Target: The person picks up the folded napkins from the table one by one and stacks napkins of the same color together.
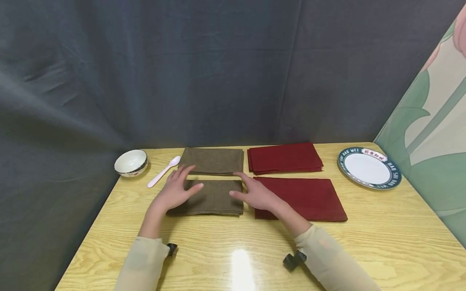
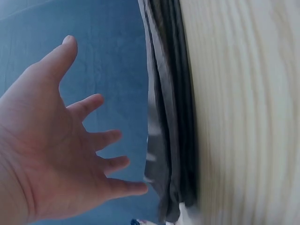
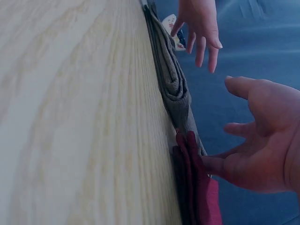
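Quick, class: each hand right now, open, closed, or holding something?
Left hand: open, fingers spread over the near brown cloth, holding nothing.
Right hand: open, fingers spread at that cloth's right edge, holding nothing.

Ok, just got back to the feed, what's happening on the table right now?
A person has both hands spread over the near brown folded cloth on the wooden table. The left hand and the right hand have straight, open fingers and grip nothing; whether they touch the cloth is hard to tell. A second brown cloth lies behind it, with two red cloths to the right. A bowl and pink spoon sit far left, a plate far right.
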Action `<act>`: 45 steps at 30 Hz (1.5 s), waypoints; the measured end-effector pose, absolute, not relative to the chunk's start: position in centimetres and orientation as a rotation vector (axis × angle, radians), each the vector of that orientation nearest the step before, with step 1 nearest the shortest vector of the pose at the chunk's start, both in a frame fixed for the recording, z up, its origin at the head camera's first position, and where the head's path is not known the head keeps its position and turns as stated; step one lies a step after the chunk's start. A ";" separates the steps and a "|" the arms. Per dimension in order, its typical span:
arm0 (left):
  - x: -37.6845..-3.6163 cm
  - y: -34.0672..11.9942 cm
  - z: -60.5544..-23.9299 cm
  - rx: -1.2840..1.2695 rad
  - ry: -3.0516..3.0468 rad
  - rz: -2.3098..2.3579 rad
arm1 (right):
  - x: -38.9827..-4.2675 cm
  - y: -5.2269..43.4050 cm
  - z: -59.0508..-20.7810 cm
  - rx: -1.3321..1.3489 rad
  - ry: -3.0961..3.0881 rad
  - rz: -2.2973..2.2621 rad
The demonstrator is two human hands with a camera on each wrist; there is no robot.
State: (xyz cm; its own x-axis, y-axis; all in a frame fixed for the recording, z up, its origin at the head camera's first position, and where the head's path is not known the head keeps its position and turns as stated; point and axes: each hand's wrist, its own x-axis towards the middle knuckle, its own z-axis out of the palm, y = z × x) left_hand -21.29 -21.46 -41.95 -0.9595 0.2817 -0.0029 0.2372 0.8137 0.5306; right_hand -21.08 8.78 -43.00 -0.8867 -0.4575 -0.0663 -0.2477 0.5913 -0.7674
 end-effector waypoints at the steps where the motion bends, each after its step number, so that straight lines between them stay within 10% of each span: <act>1: -21.2 -21.7 -41.9 0.407 2.903 0.858 | -21.0 8.7 -43.0 -0.574 2.566 -1.168; 45: -20.8 -24.9 -43.1 0.077 2.873 1.158 | -21.1 7.3 -43.2 -0.184 2.392 -1.692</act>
